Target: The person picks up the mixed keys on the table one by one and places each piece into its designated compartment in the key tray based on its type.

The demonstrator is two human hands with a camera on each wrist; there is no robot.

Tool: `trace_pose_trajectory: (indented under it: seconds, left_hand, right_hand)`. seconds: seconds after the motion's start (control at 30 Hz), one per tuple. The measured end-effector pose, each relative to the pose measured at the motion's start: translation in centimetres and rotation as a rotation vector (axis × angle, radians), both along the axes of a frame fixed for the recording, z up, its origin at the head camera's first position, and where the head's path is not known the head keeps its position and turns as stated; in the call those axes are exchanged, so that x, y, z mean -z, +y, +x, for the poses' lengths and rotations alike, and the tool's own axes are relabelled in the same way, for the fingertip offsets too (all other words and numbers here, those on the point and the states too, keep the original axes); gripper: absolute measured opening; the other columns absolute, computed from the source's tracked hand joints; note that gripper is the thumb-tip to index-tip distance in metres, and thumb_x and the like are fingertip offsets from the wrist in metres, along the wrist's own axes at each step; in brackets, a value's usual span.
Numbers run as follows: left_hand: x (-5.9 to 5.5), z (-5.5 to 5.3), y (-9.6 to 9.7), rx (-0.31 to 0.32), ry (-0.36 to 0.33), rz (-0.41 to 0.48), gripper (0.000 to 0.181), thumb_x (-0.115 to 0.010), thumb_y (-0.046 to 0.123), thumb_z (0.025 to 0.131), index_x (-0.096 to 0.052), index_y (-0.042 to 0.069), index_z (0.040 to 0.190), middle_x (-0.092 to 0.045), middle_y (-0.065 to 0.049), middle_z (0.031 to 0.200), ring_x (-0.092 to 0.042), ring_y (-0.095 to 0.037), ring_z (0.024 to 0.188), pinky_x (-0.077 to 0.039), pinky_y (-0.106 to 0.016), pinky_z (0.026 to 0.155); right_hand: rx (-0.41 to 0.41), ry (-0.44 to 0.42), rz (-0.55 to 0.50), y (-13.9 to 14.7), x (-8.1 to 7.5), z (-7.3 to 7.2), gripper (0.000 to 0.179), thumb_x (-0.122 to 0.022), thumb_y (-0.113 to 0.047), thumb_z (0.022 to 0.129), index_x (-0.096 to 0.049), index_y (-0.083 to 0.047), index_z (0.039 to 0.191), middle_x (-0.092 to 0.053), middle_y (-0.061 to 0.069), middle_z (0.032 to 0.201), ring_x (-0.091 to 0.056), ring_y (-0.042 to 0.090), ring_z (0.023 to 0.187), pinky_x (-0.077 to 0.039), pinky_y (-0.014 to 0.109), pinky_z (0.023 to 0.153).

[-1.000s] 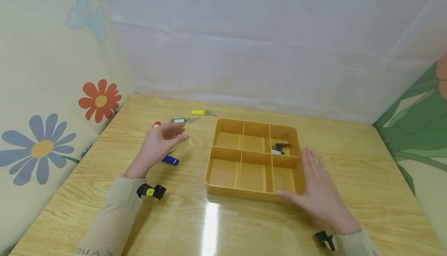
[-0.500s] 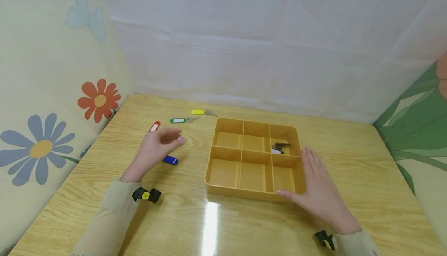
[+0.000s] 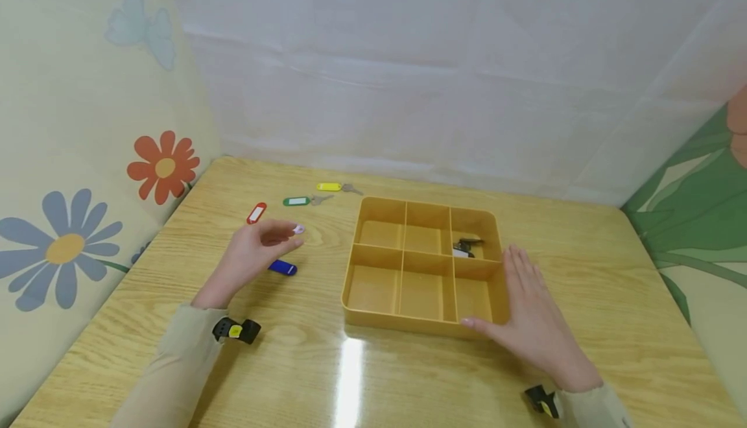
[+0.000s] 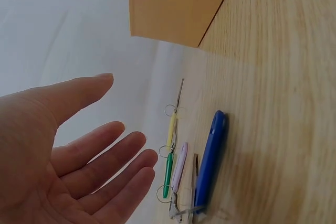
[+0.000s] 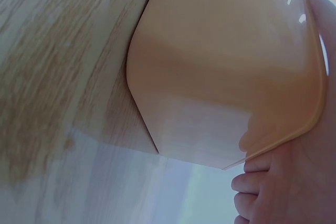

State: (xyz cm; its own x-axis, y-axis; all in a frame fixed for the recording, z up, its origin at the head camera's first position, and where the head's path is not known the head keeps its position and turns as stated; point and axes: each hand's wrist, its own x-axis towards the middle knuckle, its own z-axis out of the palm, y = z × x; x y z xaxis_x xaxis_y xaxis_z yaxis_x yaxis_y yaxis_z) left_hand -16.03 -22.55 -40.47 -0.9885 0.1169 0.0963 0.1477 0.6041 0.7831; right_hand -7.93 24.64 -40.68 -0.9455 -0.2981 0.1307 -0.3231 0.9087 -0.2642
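Note:
My left hand (image 3: 253, 253) hovers over the left of the table, fingers loosely bent, nothing between them in the left wrist view. Below it lies a key with a blue tag (image 3: 284, 268), partly hidden. A lilac tag (image 3: 299, 228) peeks out by the fingertips; the left wrist view shows that lilac tag (image 4: 180, 166) beside the blue tag (image 4: 211, 156). My right hand (image 3: 539, 318) rests against the front right corner of a yellow six-compartment box (image 3: 408, 319), fingers straight along its right wall, thumb at the front rim. Keys with a dark, white-labelled tag (image 3: 465, 250) lie in its back right compartment.
A red tag (image 3: 256, 213), a green tag (image 3: 296, 201) with a key and a yellow tag (image 3: 329, 187) with a key lie behind my left hand. A white cloth backdrop (image 3: 408, 91) hangs behind the wooden table (image 3: 280, 363).
My left hand has drawn back a little to the left and towards me, uncovering more of the red tag and the lilac tag. The right hand and the box have stayed put.

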Motion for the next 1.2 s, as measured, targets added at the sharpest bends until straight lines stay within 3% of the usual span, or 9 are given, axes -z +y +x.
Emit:
trace_pose_trajectory:
  seconds: [0.43, 0.63, 0.9, 1.2]
  left_hand:
    - [-0.4, 0.2, -1.2, -0.002, -0.064, -0.085, 0.054, -0.074, 0.044, 0.094, -0.068, 0.002, 0.126, -0.072, -0.013, 0.114, -0.069, -0.029, 0.102, -0.057, -0.047, 0.086]
    - [-0.6, 0.4, -1.8, 0.009, -0.099, -0.123, 0.053, -0.074, 0.041, 0.094, -0.067, 0.002, 0.13, -0.071, -0.014, 0.115, -0.068, -0.03, 0.102, -0.057, -0.047, 0.083]
    - [-0.1, 0.7, -2.6, 0.008, -0.087, -0.15, 0.05, -0.078, 0.035, 0.093, -0.069, -0.003, 0.123, -0.07, -0.019, 0.117, -0.069, -0.035, 0.103, -0.058, -0.047, 0.084]
    - [0.3, 0.8, -3.2, -0.004, -0.087, -0.203, 0.047, -0.079, 0.033, 0.092, -0.071, -0.003, 0.121, -0.072, -0.017, 0.112, -0.069, -0.033, 0.098, -0.058, -0.044, 0.079]
  right_hand:
    - [0.002, -0.02, -0.001, 0.0, 0.0, 0.0, 0.128, -0.064, -0.076, 0.084, 0.005, 0.0, 0.16, 0.011, 0.015, 0.167, -0.001, 0.04, 0.153, 0.001, 0.045, 0.122]
    - [-0.004, -0.02, 0.001, 0.1, 0.0, 0.0, 0.127, -0.064, -0.075, 0.084, 0.005, 0.001, 0.16, 0.01, 0.016, 0.166, 0.0, 0.039, 0.153, 0.001, 0.044, 0.122]
    - [0.009, -0.028, 0.003, 0.1, 0.2, -0.1, 0.129, -0.063, -0.078, 0.082, 0.005, -0.002, 0.161, 0.01, 0.015, 0.167, 0.0, 0.039, 0.153, 0.002, 0.043, 0.122]
    - [0.004, -0.016, 0.0, 0.1, 0.1, -0.2, 0.129, -0.064, -0.078, 0.082, 0.002, 0.001, 0.16, 0.009, 0.016, 0.167, -0.001, 0.039, 0.153, 0.002, 0.044, 0.122]
